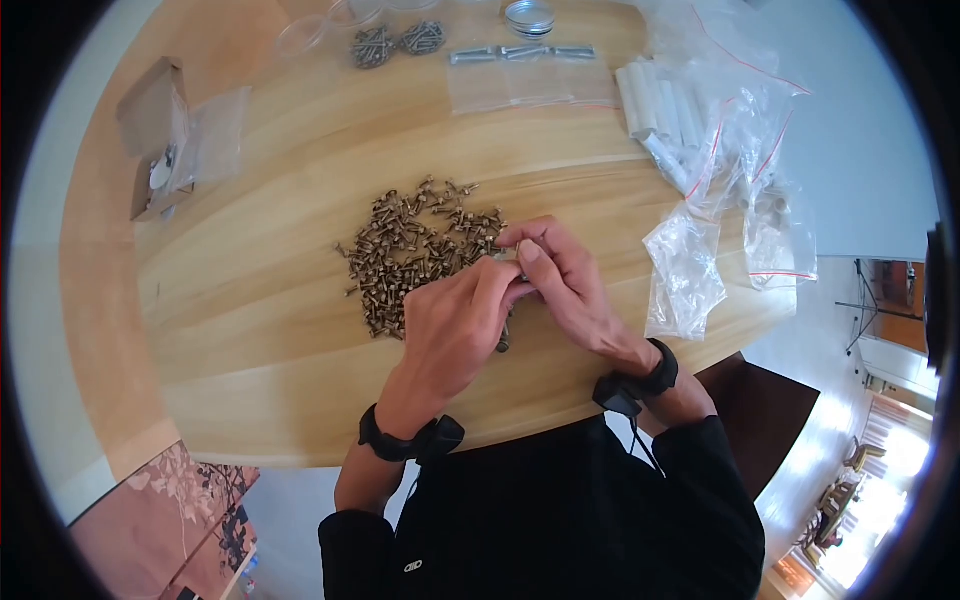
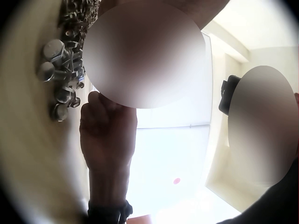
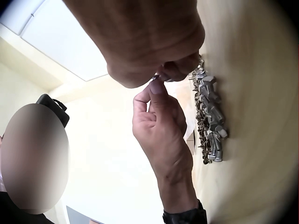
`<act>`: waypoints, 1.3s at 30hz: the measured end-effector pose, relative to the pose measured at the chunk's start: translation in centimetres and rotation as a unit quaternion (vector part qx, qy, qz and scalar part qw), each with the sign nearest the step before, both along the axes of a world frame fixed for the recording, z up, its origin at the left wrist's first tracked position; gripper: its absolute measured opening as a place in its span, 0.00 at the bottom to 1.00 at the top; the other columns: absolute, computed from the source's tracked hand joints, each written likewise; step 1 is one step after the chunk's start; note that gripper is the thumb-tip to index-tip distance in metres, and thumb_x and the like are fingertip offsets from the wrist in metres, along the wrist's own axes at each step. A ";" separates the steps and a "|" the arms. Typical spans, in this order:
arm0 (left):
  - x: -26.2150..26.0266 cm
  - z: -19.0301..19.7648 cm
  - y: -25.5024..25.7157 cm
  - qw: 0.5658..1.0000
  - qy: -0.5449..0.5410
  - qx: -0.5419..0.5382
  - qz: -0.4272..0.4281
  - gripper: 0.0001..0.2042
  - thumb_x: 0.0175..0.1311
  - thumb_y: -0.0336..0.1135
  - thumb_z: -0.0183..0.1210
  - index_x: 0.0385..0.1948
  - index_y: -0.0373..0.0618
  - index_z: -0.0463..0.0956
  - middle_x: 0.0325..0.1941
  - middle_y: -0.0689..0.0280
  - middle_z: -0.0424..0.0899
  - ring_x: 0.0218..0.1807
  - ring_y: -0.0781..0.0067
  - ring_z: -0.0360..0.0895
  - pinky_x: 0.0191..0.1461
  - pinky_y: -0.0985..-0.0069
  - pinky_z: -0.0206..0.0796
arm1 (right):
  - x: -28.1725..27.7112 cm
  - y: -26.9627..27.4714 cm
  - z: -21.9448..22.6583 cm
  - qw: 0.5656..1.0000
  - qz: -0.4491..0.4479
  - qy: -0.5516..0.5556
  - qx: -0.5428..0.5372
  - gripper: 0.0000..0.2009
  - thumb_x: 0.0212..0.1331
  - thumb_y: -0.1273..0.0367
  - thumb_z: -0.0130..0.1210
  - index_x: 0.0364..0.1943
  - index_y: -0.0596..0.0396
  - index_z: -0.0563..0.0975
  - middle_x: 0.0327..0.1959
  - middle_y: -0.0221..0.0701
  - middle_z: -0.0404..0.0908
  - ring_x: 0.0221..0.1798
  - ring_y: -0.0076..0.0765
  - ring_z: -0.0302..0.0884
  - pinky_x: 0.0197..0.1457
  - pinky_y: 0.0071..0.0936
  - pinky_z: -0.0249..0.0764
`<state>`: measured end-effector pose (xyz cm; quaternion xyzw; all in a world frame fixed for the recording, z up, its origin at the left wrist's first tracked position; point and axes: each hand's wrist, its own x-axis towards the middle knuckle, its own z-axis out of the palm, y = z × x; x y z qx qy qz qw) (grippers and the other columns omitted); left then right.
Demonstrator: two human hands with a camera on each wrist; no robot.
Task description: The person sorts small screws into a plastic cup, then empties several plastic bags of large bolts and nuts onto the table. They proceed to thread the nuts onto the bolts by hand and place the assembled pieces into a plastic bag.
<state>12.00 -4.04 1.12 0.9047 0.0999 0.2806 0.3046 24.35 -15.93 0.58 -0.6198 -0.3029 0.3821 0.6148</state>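
Observation:
My left hand (image 1: 450,325) and right hand (image 1: 565,280) meet fingertip to fingertip over the near right side of a pile of bolts (image 1: 380,285). In the right wrist view, the left thumb and forefinger pinch a small metal piece (image 3: 155,77), mostly hidden by fingers. The right hand (image 3: 154,46) bends over that same piece, its curled fingertips right at it; its kind I cannot tell. Larger silver bolts (image 2: 55,70) lie at the near edge of the pile, below the hands.
An opened cardboard box (image 1: 160,140) and clear bag (image 1: 220,130) lie left. At the back are screw heaps (image 1: 372,46), stacked metal rings (image 1: 529,18) and long bolts (image 1: 522,54). White tubes (image 1: 650,100) and plastic bags (image 1: 690,260) lie right.

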 end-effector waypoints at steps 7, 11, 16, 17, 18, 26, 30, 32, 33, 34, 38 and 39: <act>-0.2 0.4 0.2 1.000 0.005 -0.001 -0.011 0.10 0.60 0.28 0.68 0.40 0.46 0.77 0.27 0.65 0.81 0.25 0.64 0.81 0.24 0.69 0.68 | -0.2 -0.2 -0.8 1.000 0.020 0.011 -0.016 0.14 0.79 0.70 0.43 0.59 0.64 0.71 0.40 0.33 0.80 0.45 0.21 0.75 0.49 0.23 0.75; -0.3 -0.1 0.3 1.000 0.016 -0.008 -0.002 0.10 0.60 0.28 0.68 0.40 0.46 0.76 0.28 0.66 0.82 0.25 0.63 0.81 0.24 0.69 0.68 | -0.4 -0.2 1.0 0.999 -0.003 0.033 -0.021 0.13 0.79 0.70 0.44 0.58 0.64 0.72 0.41 0.32 0.80 0.45 0.21 0.75 0.50 0.23 0.75; -0.2 0.5 0.1 1.000 0.013 -0.025 -0.004 0.11 0.59 0.27 0.70 0.41 0.46 0.78 0.28 0.62 0.84 0.26 0.59 0.83 0.26 0.67 0.70 | 0.0 -0.3 0.0 0.997 0.028 0.058 -0.039 0.14 0.80 0.68 0.43 0.58 0.63 0.72 0.45 0.31 0.79 0.47 0.21 0.75 0.51 0.24 0.75; -0.2 0.5 0.1 1.000 0.014 -0.025 -0.003 0.11 0.59 0.27 0.70 0.41 0.46 0.78 0.28 0.62 0.84 0.26 0.59 0.83 0.26 0.67 0.70 | -0.1 -0.4 0.1 0.997 0.030 0.058 -0.039 0.14 0.80 0.68 0.43 0.58 0.63 0.72 0.45 0.31 0.79 0.47 0.21 0.75 0.51 0.24 0.75; -0.3 0.4 0.2 0.999 0.016 -0.028 -0.005 0.11 0.59 0.28 0.70 0.41 0.46 0.78 0.28 0.62 0.84 0.26 0.59 0.83 0.26 0.67 0.70 | -0.1 -0.4 0.3 0.998 0.022 0.053 -0.033 0.13 0.80 0.68 0.42 0.57 0.63 0.73 0.45 0.31 0.79 0.46 0.20 0.75 0.51 0.23 0.75; -0.4 0.2 0.2 0.999 0.033 -0.029 -0.009 0.11 0.60 0.30 0.69 0.42 0.46 0.78 0.28 0.62 0.85 0.25 0.59 0.83 0.26 0.67 0.69 | -0.3 -0.1 0.6 0.997 -0.020 0.062 -0.037 0.13 0.78 0.68 0.44 0.56 0.60 0.75 0.41 0.25 0.76 0.42 0.17 0.71 0.45 0.19 0.71; -0.4 0.3 0.3 0.991 0.010 -0.135 0.005 0.08 0.68 0.33 0.64 0.41 0.45 0.74 0.24 0.64 0.79 0.22 0.66 0.77 0.24 0.71 0.67 | 0.1 -0.4 1.0 0.995 -0.019 0.100 -0.022 0.12 0.77 0.67 0.44 0.51 0.58 0.76 0.32 0.22 0.72 0.32 0.13 0.63 0.34 0.14 0.60; -0.8 0.6 0.9 0.969 -0.002 -0.245 0.033 0.07 0.71 0.33 0.62 0.42 0.44 0.73 0.24 0.65 0.77 0.20 0.69 0.74 0.24 0.74 0.65 | 0.5 -0.4 1.0 0.988 -0.026 0.146 -0.031 0.11 0.77 0.67 0.44 0.48 0.57 0.77 0.30 0.21 0.70 0.29 0.12 0.60 0.30 0.13 0.56; -0.9 0.7 1.4 0.903 -0.054 -0.426 0.030 0.05 0.74 0.33 0.57 0.42 0.44 0.72 0.25 0.66 0.75 0.20 0.74 0.69 0.24 0.78 0.61 | 1.0 -0.7 0.9 0.984 0.007 0.174 -0.022 0.11 0.77 0.65 0.44 0.44 0.56 0.75 0.29 0.22 0.69 0.26 0.13 0.58 0.28 0.14 0.54; -1.0 0.7 2.0 0.801 -0.108 -0.589 0.024 0.04 0.76 0.33 0.53 0.42 0.44 0.71 0.26 0.68 0.72 0.20 0.79 0.64 0.25 0.81 0.58 | 1.5 -0.8 0.9 0.979 0.040 0.201 -0.013 0.12 0.77 0.63 0.45 0.39 0.55 0.73 0.28 0.23 0.67 0.24 0.14 0.55 0.25 0.16 0.52; -1.3 -0.1 3.3 0.682 -0.112 -0.722 0.031 0.08 0.78 0.37 0.45 0.40 0.45 0.69 0.27 0.70 0.69 0.21 0.85 0.57 0.24 0.83 0.49 | -0.6 -0.2 -1.0 0.991 -0.050 0.115 -0.054 0.18 0.79 0.54 0.46 0.35 0.52 0.72 0.23 0.20 0.61 0.22 0.14 0.50 0.22 0.18 0.47; -1.1 -0.1 3.4 0.713 -0.093 -0.693 0.047 0.11 0.80 0.40 0.43 0.36 0.46 0.66 0.26 0.72 0.66 0.21 0.86 0.57 0.24 0.84 0.49 | -0.8 -0.4 -0.8 0.990 -0.049 0.116 -0.057 0.18 0.79 0.54 0.46 0.35 0.52 0.72 0.23 0.20 0.61 0.22 0.14 0.50 0.22 0.18 0.47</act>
